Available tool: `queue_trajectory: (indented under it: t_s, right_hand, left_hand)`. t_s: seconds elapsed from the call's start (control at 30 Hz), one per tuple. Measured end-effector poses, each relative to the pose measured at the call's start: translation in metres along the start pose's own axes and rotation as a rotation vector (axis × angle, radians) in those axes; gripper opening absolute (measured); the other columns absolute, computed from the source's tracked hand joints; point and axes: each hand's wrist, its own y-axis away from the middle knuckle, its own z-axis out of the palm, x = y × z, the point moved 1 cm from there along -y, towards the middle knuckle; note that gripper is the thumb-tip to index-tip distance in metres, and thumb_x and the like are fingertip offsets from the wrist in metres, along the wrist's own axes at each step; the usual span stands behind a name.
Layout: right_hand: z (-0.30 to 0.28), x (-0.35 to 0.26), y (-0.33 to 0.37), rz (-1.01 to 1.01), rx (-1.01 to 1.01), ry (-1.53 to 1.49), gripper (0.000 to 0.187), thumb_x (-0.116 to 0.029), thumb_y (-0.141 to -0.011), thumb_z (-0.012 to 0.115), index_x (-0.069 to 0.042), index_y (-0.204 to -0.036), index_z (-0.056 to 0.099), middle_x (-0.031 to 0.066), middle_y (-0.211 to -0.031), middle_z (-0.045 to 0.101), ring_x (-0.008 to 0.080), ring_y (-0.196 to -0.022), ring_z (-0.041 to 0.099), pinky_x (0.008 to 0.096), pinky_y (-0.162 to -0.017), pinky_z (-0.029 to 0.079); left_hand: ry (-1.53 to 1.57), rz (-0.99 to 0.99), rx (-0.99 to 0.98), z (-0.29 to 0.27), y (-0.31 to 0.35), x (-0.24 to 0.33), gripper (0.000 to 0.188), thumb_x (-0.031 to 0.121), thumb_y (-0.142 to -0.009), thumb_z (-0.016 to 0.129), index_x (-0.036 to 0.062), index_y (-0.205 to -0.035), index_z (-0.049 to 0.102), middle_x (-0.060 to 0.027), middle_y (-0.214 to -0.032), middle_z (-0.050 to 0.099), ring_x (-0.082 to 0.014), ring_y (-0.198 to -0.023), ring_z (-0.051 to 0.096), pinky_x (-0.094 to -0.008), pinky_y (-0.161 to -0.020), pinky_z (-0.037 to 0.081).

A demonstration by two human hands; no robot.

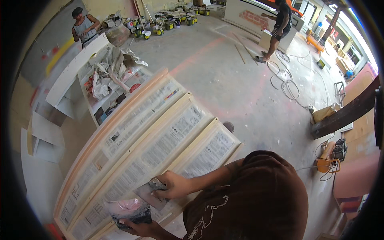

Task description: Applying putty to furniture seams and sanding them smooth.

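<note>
My left hand (139,228), at the lower edge, grips a dark, smeared flat plate (138,216) that bears a lump of pink putty (127,205). Just above it, my right hand (176,185) is closed round a wide putty knife (153,195), its grey-smeared blade slanting down at the plate's edge. Whether blade and plate touch, I cannot tell. Beneath both hands lies a large curved panel (149,117), with pale wooden ribs and newsprint-covered bays between them. An orange-brown strip (120,117) runs along its far curved edge.
White cabinet parts (46,130) stand to the left, beside a heap of crumpled plastic (106,80). Many paint cans (170,25) line the back wall. Two people (85,28) are farther off. Hoses (286,80) coil on the floor; an orange compressor (326,158) stands at right.
</note>
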Motion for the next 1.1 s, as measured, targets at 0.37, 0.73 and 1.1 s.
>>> queue_trajectory:
  t_s: [0.37,0.73,1.1]
  right_hand:
    - [-0.001,-0.022,-0.015,-0.028,0.062,-0.141,0.023,-0.016,-0.093,0.069,0.003,-0.105,0.064,0.0094,-0.077,0.069,0.0109,-0.072,0.061,0.0313,-0.064,0.050]
    - [-0.005,-0.041,-0.028,-1.019,-0.641,0.508,0.051,-0.024,-0.083,0.067,-0.024,-0.134,0.060,0.0124,-0.139,0.048,0.0371,-0.127,0.047,0.0545,-0.101,0.040]
    - [0.005,-0.061,-0.049,-0.861,-0.563,1.021,0.056,-0.008,-0.071,0.070,-0.029,-0.123,0.068,0.0036,-0.129,0.058,0.0283,-0.119,0.056,0.0411,-0.097,0.050]
  left_hand:
    - [-0.328,-0.030,-0.142,-0.006,0.049,-0.018,0.062,0.038,-0.100,0.058,-0.0064,-0.139,0.039,-0.0257,-0.135,0.048,-0.0355,-0.119,0.056,-0.0472,-0.094,0.053]
    - [-0.098,-0.163,-0.645,-0.071,0.018,-0.044,0.054,0.035,-0.101,0.055,-0.0018,-0.139,0.044,-0.0216,-0.131,0.053,-0.0346,-0.118,0.057,-0.0444,-0.092,0.055]
    - [0.025,-0.261,-0.218,-0.049,0.013,0.007,0.034,0.024,-0.101,0.060,0.0033,-0.128,0.053,-0.0091,-0.115,0.063,-0.0179,-0.104,0.062,-0.0341,-0.089,0.052]
